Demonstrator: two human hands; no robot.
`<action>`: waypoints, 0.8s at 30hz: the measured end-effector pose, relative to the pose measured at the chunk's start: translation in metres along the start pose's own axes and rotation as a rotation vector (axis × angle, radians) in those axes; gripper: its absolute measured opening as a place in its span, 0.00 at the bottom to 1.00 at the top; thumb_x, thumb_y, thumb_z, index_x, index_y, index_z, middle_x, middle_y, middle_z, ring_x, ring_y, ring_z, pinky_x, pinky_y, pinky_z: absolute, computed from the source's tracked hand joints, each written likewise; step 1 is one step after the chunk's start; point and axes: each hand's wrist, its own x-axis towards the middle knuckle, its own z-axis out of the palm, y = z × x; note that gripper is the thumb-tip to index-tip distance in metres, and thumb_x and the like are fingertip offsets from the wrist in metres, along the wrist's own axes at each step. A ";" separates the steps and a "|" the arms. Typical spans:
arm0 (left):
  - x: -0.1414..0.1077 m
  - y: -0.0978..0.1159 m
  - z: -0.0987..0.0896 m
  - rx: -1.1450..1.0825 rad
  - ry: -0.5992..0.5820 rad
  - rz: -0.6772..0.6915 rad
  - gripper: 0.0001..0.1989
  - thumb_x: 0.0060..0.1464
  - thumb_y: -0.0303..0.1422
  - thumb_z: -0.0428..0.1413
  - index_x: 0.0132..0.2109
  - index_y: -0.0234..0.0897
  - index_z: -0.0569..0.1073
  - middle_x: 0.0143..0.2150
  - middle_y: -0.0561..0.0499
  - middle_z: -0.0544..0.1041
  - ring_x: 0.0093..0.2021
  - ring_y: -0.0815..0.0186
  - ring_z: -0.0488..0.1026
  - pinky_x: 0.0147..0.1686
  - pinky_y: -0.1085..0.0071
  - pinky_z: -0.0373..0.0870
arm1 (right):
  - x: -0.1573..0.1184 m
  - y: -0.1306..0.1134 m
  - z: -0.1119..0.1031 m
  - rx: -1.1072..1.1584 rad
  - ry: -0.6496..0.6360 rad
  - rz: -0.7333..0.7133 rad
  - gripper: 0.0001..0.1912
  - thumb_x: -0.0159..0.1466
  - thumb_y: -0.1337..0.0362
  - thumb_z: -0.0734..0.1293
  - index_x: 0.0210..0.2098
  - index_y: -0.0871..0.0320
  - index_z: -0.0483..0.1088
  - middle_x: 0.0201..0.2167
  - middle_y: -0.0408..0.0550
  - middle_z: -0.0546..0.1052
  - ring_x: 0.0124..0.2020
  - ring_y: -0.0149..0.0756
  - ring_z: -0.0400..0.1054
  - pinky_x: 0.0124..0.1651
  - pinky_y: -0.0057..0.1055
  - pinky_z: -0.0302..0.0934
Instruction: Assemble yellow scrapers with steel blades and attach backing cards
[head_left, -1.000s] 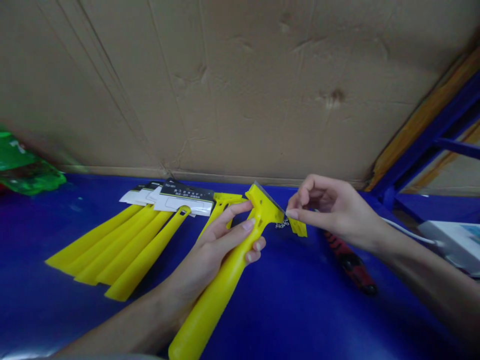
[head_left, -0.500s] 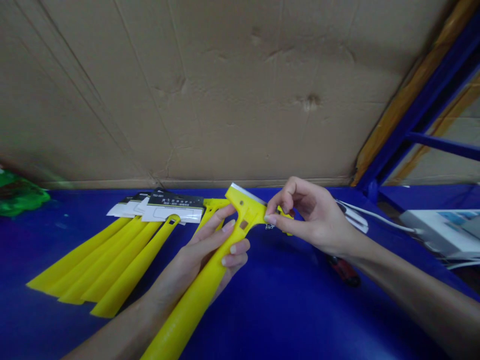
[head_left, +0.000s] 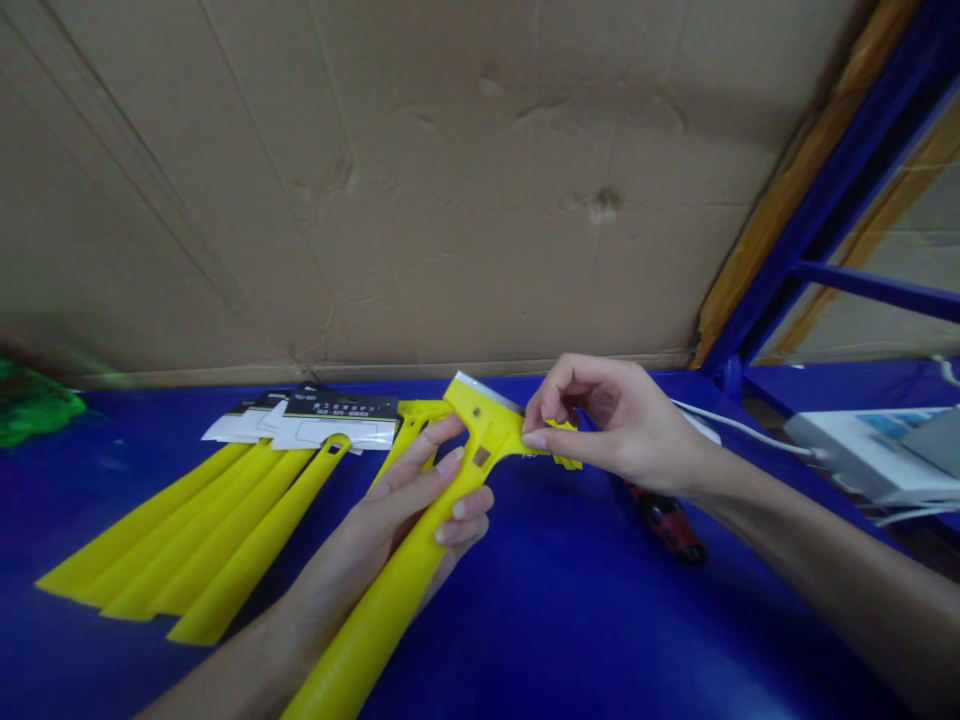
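Note:
My left hand (head_left: 397,520) grips the handle of a yellow plastic scraper (head_left: 379,620), whose wide head (head_left: 480,425) has a thin metal blade along its far edge. My right hand (head_left: 607,425) pinches a small yellow plastic piece (head_left: 564,450) between thumb and fingers, right at the scraper head. The fingers partly hide that piece, so its shape is unclear. Beside my left hand lies a row of several yellow scrapers (head_left: 217,530), their carded ends under white-and-black packaging cards (head_left: 334,420).
A blue table (head_left: 600,640) carries everything. A red-and-black screwdriver handle (head_left: 666,525) lies below my right wrist. A white box (head_left: 870,440) with a white cable (head_left: 750,432) sits at right. A green bag (head_left: 30,405) lies far left. Cardboard (head_left: 375,200) and a blue frame (head_left: 870,280) stand behind.
My right hand has moved left, bringing the small yellow piece against the scraper head. The scraper head has tilted left, and the view has shifted slightly.

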 end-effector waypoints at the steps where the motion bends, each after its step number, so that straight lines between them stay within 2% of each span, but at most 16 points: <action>1: 0.000 0.000 -0.001 0.007 -0.010 -0.007 0.10 0.61 0.21 0.63 0.46 0.41 0.82 0.29 0.52 0.75 0.24 0.75 0.72 0.25 0.83 0.69 | 0.000 -0.001 0.000 -0.019 -0.010 -0.011 0.11 0.60 0.67 0.78 0.31 0.56 0.72 0.33 0.45 0.80 0.34 0.35 0.72 0.39 0.34 0.65; 4: 0.002 0.001 -0.005 0.011 -0.039 -0.001 0.11 0.60 0.23 0.66 0.47 0.41 0.82 0.30 0.51 0.75 0.25 0.75 0.72 0.26 0.83 0.69 | -0.002 -0.006 -0.001 -0.164 -0.004 -0.077 0.09 0.63 0.68 0.76 0.31 0.56 0.72 0.33 0.45 0.80 0.34 0.35 0.73 0.40 0.34 0.65; 8: 0.003 0.003 -0.009 0.003 -0.050 0.001 0.10 0.60 0.23 0.65 0.47 0.41 0.82 0.30 0.53 0.73 0.26 0.75 0.71 0.28 0.83 0.71 | -0.003 -0.012 -0.001 -0.501 -0.044 -0.299 0.07 0.65 0.74 0.71 0.33 0.57 0.73 0.33 0.46 0.81 0.37 0.36 0.73 0.41 0.34 0.65; 11: 0.002 0.003 -0.009 -0.017 -0.047 -0.014 0.11 0.60 0.22 0.65 0.48 0.40 0.82 0.30 0.53 0.72 0.27 0.75 0.72 0.28 0.84 0.71 | -0.002 -0.015 -0.001 -0.559 -0.081 -0.387 0.08 0.67 0.75 0.68 0.36 0.57 0.74 0.35 0.47 0.81 0.38 0.37 0.72 0.42 0.33 0.66; 18: 0.000 0.002 -0.002 -0.037 0.007 0.003 0.11 0.63 0.19 0.61 0.47 0.38 0.81 0.31 0.51 0.74 0.27 0.74 0.73 0.27 0.82 0.72 | -0.003 -0.013 0.000 -0.583 -0.133 -0.400 0.08 0.70 0.74 0.65 0.39 0.61 0.76 0.38 0.53 0.80 0.39 0.38 0.73 0.43 0.33 0.67; 24: -0.001 0.003 0.007 -0.033 0.095 0.021 0.12 0.65 0.18 0.57 0.47 0.37 0.79 0.36 0.48 0.76 0.26 0.75 0.72 0.25 0.83 0.69 | -0.005 -0.012 0.001 -0.536 -0.113 -0.347 0.07 0.69 0.74 0.67 0.41 0.58 0.75 0.38 0.50 0.80 0.38 0.35 0.74 0.42 0.31 0.67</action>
